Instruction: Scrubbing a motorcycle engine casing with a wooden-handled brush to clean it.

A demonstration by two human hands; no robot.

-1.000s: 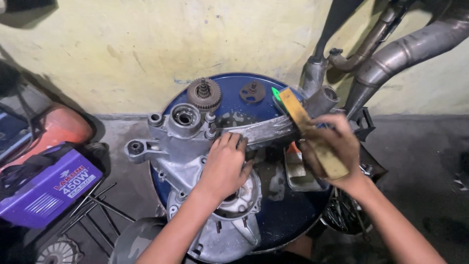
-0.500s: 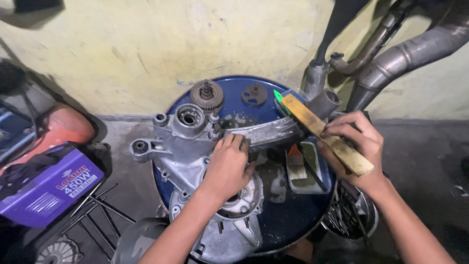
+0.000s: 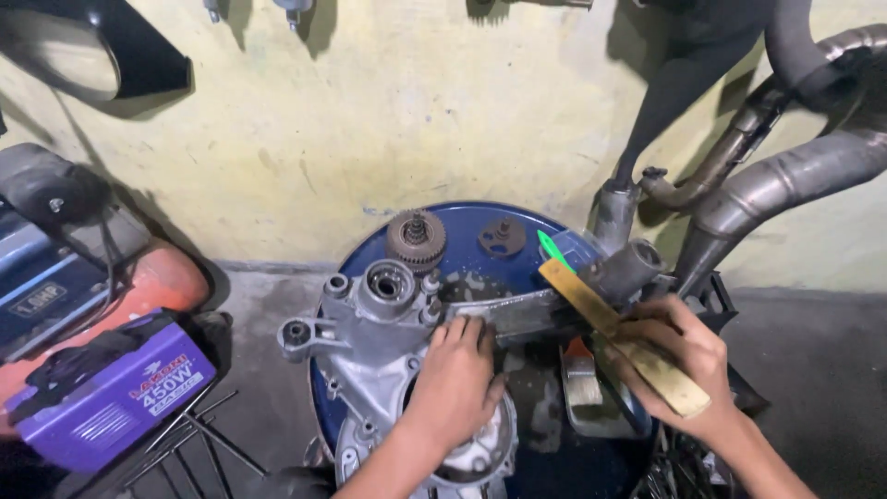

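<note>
Engine casing (image 3: 370,351): lies flat on the blue drum (image 3: 545,240), overhanging its left edge; it could tip off.
Left hand (image 3: 457,379): spread, pressing the casing's middle; lifting it might free the casing.
Loose gear (image 3: 416,238): far side, could roll away.
Right hand (image 3: 679,356): closed around a wooden-handled brush (image 3: 614,323) at the casing's right arm; a slip could knock the metal tray (image 3: 591,411).

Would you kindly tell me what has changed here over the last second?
The right hand drew the wooden-handled brush slightly back toward the person, its green tip staying over the blue drum. The left hand stayed pressed on the grey engine casing.
</note>
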